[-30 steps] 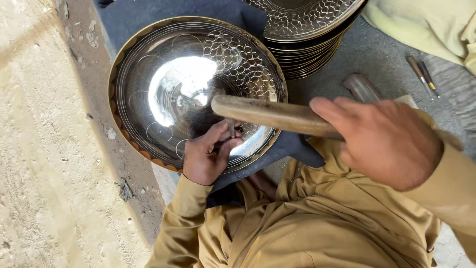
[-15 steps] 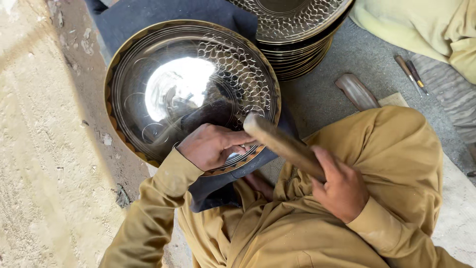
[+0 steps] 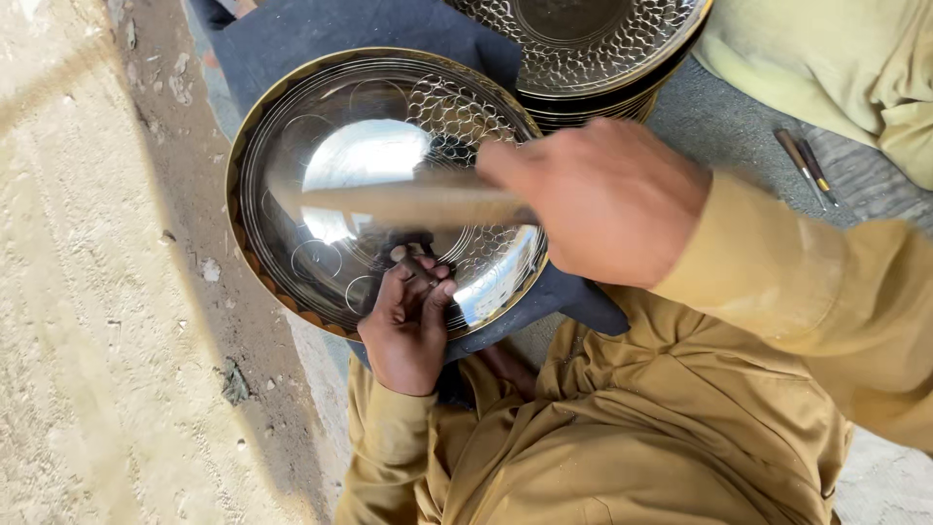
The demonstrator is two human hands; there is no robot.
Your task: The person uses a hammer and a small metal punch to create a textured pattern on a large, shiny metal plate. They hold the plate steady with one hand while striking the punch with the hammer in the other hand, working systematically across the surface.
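A big shiny metal bowl (image 3: pixel 389 185) is laid on a dark blue cloth (image 3: pixel 321 34) on the floor. A small metal punch (image 3: pixel 416 261) is pinched in the left hand (image 3: pixel 408 326), with the fingers curled shut around it. The tip of the punch is pressed on the bowl, just past the fingertips, near the rim closest to the person. A wooden stick (it looks blurry) (image 3: pixel 408 206) is gripped tight in the right hand (image 3: pixel 603 199), and it is held just above the left hand. A ring of little round marks can be seen on the bowl, above the left hand.

More patterned bowls (image 3: pixel 583 44) are stacked beyond the right hand. Two thin tools (image 3: pixel 805 165) are left on the grey floor off to that hand's right.

The fingers of the left hand could be hit, because the stick is so close above them. The punch could also slide on the smooth metal, and then a mark might be made in the wrong spot.
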